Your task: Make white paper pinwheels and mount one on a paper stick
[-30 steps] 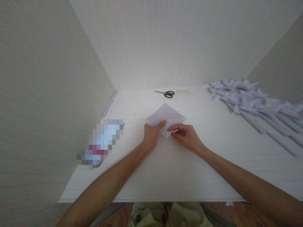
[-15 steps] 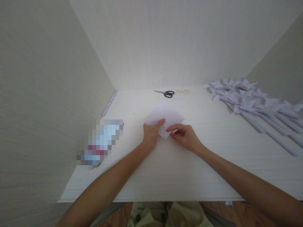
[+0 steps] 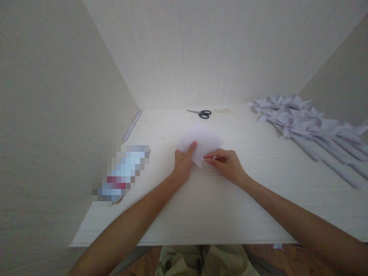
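Note:
A square white sheet of paper (image 3: 205, 136), turned with one corner toward me, is held over the middle of the table. My left hand (image 3: 184, 159) grips its lower left side, thumb on top and the other fingers hidden underneath. At the lower right edge, by a slit near the bottom corner, are the pinched thumb and index finger of my right hand (image 3: 225, 163). Their tips meet the paper's edge. Beyond the sheet, scissors with black handles (image 3: 204, 114) lie on the table, blades pointing left.
Several white paper pinwheels on rolled paper sticks (image 3: 304, 122) are piled at the right. Thin paper rolls (image 3: 132, 125) lie along the left wall. A blurred-out object (image 3: 126, 172) sits at the left. Walls enclose the white table (image 3: 207, 218) on three sides.
The paper has tilted slightly, and the slit near its bottom corner looks less open. My left thumb has slid a little to the left; the right fingers have drawn closer together.

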Demonstrator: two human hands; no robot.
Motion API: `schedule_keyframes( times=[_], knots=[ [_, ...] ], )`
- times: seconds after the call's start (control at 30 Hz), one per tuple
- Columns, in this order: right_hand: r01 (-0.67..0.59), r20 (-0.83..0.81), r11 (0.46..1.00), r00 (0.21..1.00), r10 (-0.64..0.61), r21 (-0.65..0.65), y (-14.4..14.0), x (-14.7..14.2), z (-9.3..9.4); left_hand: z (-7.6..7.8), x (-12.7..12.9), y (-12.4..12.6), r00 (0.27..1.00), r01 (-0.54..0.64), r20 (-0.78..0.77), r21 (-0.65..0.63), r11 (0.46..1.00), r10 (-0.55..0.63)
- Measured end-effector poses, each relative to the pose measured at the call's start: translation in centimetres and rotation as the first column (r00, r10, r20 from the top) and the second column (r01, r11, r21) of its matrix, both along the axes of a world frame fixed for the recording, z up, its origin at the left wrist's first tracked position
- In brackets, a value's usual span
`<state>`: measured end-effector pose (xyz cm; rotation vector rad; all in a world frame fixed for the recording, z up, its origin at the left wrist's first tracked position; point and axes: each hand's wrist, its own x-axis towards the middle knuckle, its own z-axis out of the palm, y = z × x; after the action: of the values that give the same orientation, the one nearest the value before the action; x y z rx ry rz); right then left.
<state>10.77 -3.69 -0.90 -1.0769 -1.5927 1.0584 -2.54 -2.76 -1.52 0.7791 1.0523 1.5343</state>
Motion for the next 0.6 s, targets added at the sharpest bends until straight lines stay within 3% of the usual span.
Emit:
schedule_keyframes(
  times=[0.2, 0.6],
  knots=[
    [0.056, -0.112, 0.994, 0.992, -0.066, -0.089, 0.29, 0.00, 0.00, -0.07, 0.13, -0.09, 0.999, 0.017, -0.028, 0.001, 1.000, -0.017],
    [0.146, -0.215, 0.981, 0.961, -0.172, -0.129, 0.71, -0.19, -0.76, -0.10, 0.54, -0.37, 0.985, 0.031, -0.170, 0.016, 0.999, -0.028]
  ],
)
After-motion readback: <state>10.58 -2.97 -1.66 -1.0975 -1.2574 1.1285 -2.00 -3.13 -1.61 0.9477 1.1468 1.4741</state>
